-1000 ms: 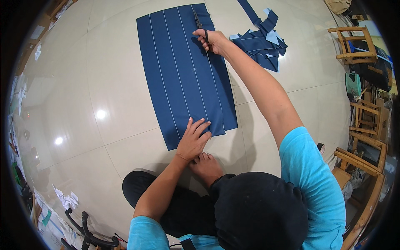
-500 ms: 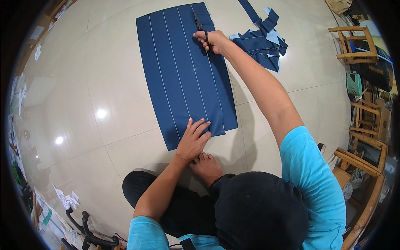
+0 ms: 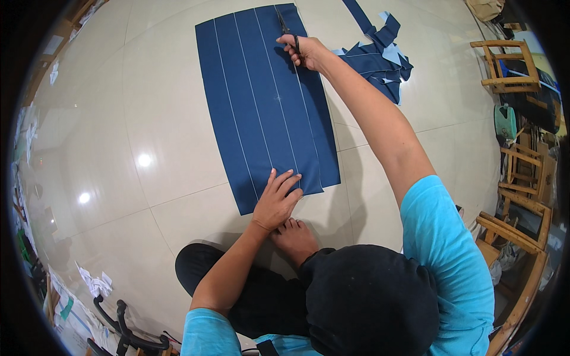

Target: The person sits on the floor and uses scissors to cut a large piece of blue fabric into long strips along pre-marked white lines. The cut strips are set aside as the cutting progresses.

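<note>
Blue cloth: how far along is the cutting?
Done: a pile of cut strips lies beside the blue cloth. In hand: the right hand works scissors near the far end of one chalk line; the left hand pins the near edge. Left: four more white lines look uncut.

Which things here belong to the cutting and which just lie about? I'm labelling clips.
In use: blue cloth, scissors in right hand, left hand pressing the cloth's near edge.
Lying about: blue scraps, wooden chairs, paper bits.
</note>
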`<state>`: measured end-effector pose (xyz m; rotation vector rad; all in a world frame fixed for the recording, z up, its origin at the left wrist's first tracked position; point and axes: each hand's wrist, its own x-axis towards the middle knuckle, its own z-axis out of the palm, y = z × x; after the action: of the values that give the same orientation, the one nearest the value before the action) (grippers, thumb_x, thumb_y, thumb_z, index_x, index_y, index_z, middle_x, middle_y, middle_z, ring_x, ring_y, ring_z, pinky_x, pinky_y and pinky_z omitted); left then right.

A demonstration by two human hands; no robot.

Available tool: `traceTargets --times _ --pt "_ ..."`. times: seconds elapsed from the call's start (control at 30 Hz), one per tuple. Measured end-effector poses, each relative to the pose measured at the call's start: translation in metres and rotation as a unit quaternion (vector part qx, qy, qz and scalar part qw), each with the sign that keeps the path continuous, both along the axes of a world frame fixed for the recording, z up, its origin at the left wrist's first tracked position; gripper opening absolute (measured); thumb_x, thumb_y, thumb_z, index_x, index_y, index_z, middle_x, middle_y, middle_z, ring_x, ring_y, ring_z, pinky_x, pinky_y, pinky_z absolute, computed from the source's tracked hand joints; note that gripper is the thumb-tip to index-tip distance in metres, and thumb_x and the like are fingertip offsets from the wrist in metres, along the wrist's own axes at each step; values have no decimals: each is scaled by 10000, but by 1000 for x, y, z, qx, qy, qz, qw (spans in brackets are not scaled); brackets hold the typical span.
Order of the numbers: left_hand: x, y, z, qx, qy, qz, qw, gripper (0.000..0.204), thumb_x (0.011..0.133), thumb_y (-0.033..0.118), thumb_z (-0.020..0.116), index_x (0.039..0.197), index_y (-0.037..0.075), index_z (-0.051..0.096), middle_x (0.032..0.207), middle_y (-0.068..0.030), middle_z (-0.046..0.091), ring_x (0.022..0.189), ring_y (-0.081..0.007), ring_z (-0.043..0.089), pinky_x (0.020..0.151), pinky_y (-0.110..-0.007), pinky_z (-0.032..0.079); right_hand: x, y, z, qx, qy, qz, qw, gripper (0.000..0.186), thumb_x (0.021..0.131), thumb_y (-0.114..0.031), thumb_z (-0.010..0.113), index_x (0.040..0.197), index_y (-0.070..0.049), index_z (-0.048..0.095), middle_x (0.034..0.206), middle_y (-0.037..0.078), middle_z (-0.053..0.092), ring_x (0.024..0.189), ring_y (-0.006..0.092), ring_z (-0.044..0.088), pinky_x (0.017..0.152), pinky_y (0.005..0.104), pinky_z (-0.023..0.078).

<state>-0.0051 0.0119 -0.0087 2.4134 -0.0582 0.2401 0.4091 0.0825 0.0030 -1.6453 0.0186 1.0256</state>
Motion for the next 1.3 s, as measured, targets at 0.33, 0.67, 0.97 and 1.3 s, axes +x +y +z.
traceTargets --times 0.33,0.67,0.97,1.3 --pt "1 0 1 -1 1 1 1000 173 906 143 717 1066 108 661 1401 -92 592 1404 -328 497 1224 -637 328 3 0 -5 -4 4 -3 1000 277 781 -185 894 792 -21 671 694 28 590 494 87 497 425 246 393" --pt "0 1 1 1 7 2 1000 182 901 130 715 1073 104 662 1409 -95 590 1403 -331 499 1223 -637 331 -4 0 4 4 -9 2 1000 286 799 -221 881 754 -33 669 710 26 588 515 81 494 429 243 394" --pt "1 1 2 -5 14 0 1000 181 906 130 718 1074 98 661 1409 -94 590 1401 -330 504 1226 -631 331 12 7 0 10 -1 5 1000 323 784 -252 895 828 -31 664 695 15 554 521 93 482 442 252 385" --pt "2 1 5 -3 22 1 1000 171 910 141 724 1066 102 667 1402 -87 595 1399 -325 506 1227 -624 335 14 11 -3 -4 -28 24 999 332 793 -308 906 785 -102 646 621 -34 530 496 53 461 440 212 354"
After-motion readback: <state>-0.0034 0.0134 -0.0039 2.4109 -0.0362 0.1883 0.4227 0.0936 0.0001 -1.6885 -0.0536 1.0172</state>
